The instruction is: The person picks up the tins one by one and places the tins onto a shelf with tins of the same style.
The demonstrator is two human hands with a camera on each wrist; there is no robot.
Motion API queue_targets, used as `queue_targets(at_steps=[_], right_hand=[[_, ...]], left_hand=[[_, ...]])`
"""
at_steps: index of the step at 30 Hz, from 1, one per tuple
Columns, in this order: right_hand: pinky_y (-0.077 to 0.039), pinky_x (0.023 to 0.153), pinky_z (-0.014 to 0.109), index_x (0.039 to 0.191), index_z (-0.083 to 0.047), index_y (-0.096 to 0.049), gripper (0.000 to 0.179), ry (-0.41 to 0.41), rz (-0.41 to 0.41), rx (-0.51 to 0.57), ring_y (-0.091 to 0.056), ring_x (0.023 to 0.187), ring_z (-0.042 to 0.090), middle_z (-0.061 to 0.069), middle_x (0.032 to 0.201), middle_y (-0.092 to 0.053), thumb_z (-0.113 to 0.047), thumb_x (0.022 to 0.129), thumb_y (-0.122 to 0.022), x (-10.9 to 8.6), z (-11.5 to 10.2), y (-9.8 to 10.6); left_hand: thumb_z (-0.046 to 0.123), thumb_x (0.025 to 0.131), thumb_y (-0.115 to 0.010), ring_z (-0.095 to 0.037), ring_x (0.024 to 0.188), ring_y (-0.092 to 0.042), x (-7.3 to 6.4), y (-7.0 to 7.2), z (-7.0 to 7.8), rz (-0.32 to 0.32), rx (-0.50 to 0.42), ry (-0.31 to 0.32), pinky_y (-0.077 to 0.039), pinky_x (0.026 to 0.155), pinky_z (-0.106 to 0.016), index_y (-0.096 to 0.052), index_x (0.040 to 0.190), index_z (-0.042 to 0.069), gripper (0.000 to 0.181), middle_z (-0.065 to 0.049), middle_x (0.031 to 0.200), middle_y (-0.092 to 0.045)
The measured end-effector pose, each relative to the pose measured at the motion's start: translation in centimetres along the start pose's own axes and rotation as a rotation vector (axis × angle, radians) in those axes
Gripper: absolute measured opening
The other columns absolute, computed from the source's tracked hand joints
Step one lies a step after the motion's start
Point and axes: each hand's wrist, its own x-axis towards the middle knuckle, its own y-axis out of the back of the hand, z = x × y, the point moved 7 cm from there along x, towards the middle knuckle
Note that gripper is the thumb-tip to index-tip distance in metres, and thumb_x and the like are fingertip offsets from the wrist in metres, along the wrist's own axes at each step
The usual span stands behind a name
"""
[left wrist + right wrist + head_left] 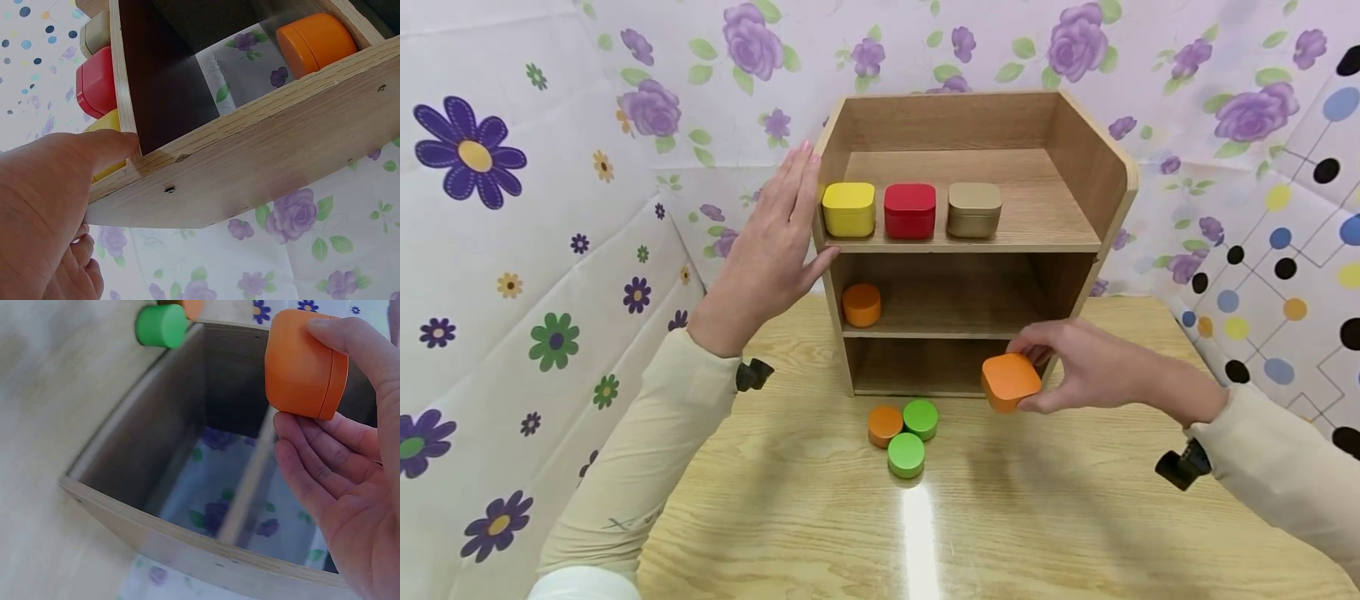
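While the left hand rests straight-fingered against the shelf, the orange box the right hand pinches could drop if the thumb slips.

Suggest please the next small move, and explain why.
Perhaps raise the orange rounded-square container in the right hand toward the top level of the wooden shelf unit: a yellow container, a red container and a khaki container of similar shape stand there, with free space to their right.
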Motion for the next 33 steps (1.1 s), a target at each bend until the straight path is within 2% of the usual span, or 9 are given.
queue_targets(at_steps=[9,14,21,28,33], right_hand=[[-0.066,0.084,0.032,0.116,-0.013,-0.073,0.052,0.03,0.071,-0.09,-0.072,0.091,0.003,-0.011,0.1,-0.076,-0.035,0.076,-0.096,0.5,-2.2,5.1],[-0.065,0.083,0.029,0.118,-0.015,-0.073,0.054,0.021,0.104,-0.115,-0.073,0.089,0.004,-0.013,0.099,-0.076,-0.035,0.074,-0.097,0.4,-3.3,7.9],[-0.059,0.081,0.015,0.117,-0.018,-0.074,0.055,0.031,0.181,-0.189,-0.074,0.088,0.005,-0.015,0.1,-0.076,-0.032,0.07,-0.1,0.3,-4.4,11.4],[-0.051,0.084,0.001,0.121,-0.013,-0.074,0.058,-0.006,0.211,-0.175,-0.071,0.089,-0.001,-0.006,0.105,-0.078,-0.025,0.07,-0.1,0.2,-4.3,13.8],[-0.046,0.084,-0.004,0.123,-0.012,-0.074,0.063,0.01,0.235,-0.242,-0.07,0.089,-0.005,-0.002,0.107,-0.079,-0.024,0.068,-0.101,0.3,-4.5,15.7]], left_hand=[[0.019,0.096,-0.077,-0.036,0.167,-0.01,-0.1,0.3,0.1,0.009,0.005,-0.003,-0.008,0.138,-0.042,-0.009,0.167,-0.006,0.101,-0.022,0.178,-0.008],[0.018,0.097,-0.077,-0.036,0.167,-0.009,-0.1,0.2,0.1,0.007,-0.004,-0.005,-0.008,0.138,-0.042,-0.009,0.167,-0.006,0.101,-0.022,0.178,-0.008],[0.019,0.097,-0.077,-0.035,0.167,-0.009,-0.2,0.1,0.1,-0.001,-0.008,0.008,-0.008,0.138,-0.042,-0.008,0.167,-0.006,0.101,-0.021,0.178,-0.007],[0.018,0.097,-0.076,-0.035,0.167,-0.009,-0.1,0.2,0.1,-0.001,-0.005,0.006,-0.008,0.138,-0.042,-0.007,0.167,-0.005,0.101,-0.021,0.178,-0.007],[0.018,0.097,-0.076,-0.035,0.167,-0.009,0.0,0.1,0.2,-0.002,-0.006,0.004,-0.008,0.138,-0.042,-0.007,0.167,-0.006,0.101,-0.021,0.178,-0.007]])
